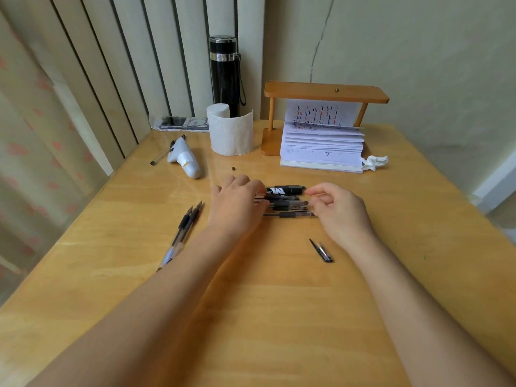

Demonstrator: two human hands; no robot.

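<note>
Both hands on black pens [287, 204].
Left hand [237, 205] covers ends, right hand [339, 212] curled at tips; grips unclear; white label [279, 189] between fingertips unreadable.

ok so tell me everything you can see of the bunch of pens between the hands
The bunch of pens lies flat on the wooden table, about five side by side, each running left to right. Most look like clear plastic barrels with black grips. The farthest one is black with a white marking. The left hand covers their left ends. The curled fingers of the right hand sit at their right ends. Whether either hand actually grips a pen cannot be told.
</note>
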